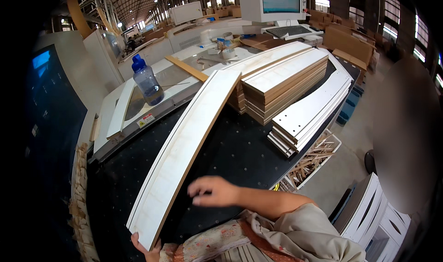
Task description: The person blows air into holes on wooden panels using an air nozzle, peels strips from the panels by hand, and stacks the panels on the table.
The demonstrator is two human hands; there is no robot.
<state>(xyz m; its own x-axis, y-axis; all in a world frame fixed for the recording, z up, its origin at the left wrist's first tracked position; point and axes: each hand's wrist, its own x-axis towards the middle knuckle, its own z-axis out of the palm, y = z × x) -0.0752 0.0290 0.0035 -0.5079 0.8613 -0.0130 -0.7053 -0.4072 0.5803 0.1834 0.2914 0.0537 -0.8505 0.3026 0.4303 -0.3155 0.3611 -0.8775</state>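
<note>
Board: long white panel (184,151) lies slantwise on the black table (240,151), running from 7 o'clock up to 1 o'clock.
Left hand (144,249): grips the panel's near end, fingers curled under the corner.
Right hand (213,191): hovers just beside the panel's right edge, fingers loosely bent, holding nothing.
Stacks: cut boards (286,84) at 1 o'clock.
Bottle: blue water bottle (146,80) at 11 o'clock.

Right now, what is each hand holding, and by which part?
Left hand grips the long white panel by its near end; right hand hovers beside it, holding nothing.
</note>
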